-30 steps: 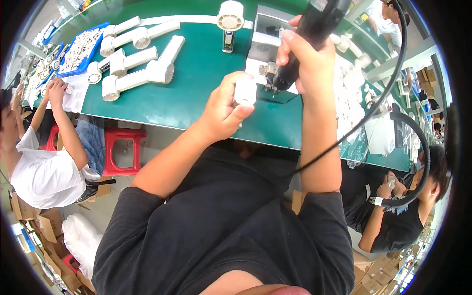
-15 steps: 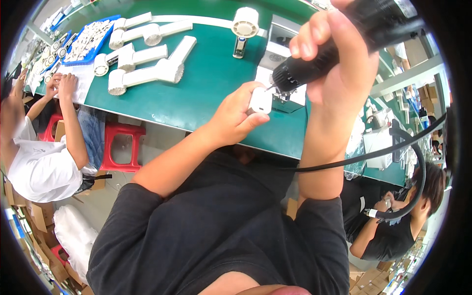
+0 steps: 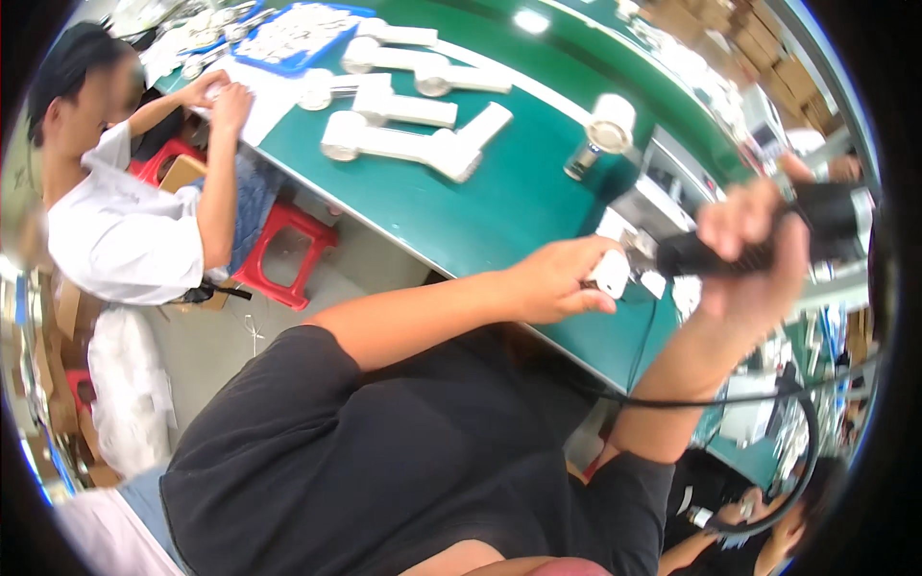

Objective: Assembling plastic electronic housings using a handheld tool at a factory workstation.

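My left hand [image 3: 549, 281] is closed around a small white plastic housing [image 3: 612, 273], its rounded end poking out past the thumb and fingers above the table's near edge. In my right hand [image 3: 754, 252], blurred by motion, lies a thick black electric screwdriver [image 3: 834, 223], roughly level, nose toward the left. A gap separates that nose from the white housing; whether a screw sits on its tip is too blurred to tell. Behind the two hands stands a grey box-shaped machine [image 3: 663, 199].
Several white jointed handles [image 3: 389, 143] lie on the green table [image 3: 432, 206], near a blue tray [image 3: 274, 67] of small white parts. A round-headed white unit [image 3: 612, 123] stands upright. A black cable [image 3: 663, 401] crosses my right forearm. A co-worker [image 3: 144, 235] sits left by a red stool [image 3: 288, 245].
The screwdriver has come away from the white housing, moving right and tipping toward level. My left hand still grips the housing. The whole view has tilted, shifting the table's things right.
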Demonstrator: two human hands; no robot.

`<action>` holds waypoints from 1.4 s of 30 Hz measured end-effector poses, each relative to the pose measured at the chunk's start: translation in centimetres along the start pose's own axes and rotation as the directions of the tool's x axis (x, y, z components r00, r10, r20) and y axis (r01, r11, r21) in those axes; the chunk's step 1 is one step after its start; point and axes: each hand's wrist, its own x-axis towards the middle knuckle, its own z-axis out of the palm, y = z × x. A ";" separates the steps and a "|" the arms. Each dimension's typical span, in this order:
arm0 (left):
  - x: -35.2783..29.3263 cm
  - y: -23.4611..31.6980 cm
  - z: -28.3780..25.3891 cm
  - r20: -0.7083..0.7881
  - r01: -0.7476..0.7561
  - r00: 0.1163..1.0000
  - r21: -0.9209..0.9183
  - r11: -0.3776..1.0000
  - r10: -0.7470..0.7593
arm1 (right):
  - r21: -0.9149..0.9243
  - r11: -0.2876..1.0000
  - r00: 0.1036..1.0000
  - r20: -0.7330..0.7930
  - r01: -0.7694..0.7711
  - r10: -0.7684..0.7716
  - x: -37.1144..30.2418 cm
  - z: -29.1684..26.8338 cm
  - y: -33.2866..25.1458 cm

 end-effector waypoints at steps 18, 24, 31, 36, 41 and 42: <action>17.9 -8.4 -31.1 0.001 0.013 0.903 1.000 0.029 -0.431 | -0.550 0.835 0.985 -0.159 -0.030 -0.070 -0.1 -6.4 -2.1; 16.7 -12.5 -32.6 -0.027 0.041 0.774 0.999 0.007 -0.633 | -0.664 0.746 0.979 -0.175 -0.042 -0.101 0.0 -12.5 -4.0; 18.6 -11.9 -30.7 -0.044 0.120 0.733 0.991 0.066 -0.679 | -0.975 0.039 0.976 -0.216 -0.217 0.042 5.3 -34.4 -0.8; 19.1 -12.2 -30.6 -0.127 0.240 0.698 0.969 0.063 -0.705 | -0.856 -0.516 0.846 -0.254 0.030 0.470 6.8 -41.3 8.2; 15.5 -10.6 -33.4 -0.159 0.223 0.925 0.963 0.153 -0.345 | -0.841 -0.535 0.828 -0.357 -0.083 0.433 10.9 -34.6 9.4; 16.3 -9.6 -32.6 -0.175 0.236 0.959 0.928 0.289 -0.223 | -0.876 -0.482 0.950 -0.169 -0.022 0.264 9.9 -32.9 7.5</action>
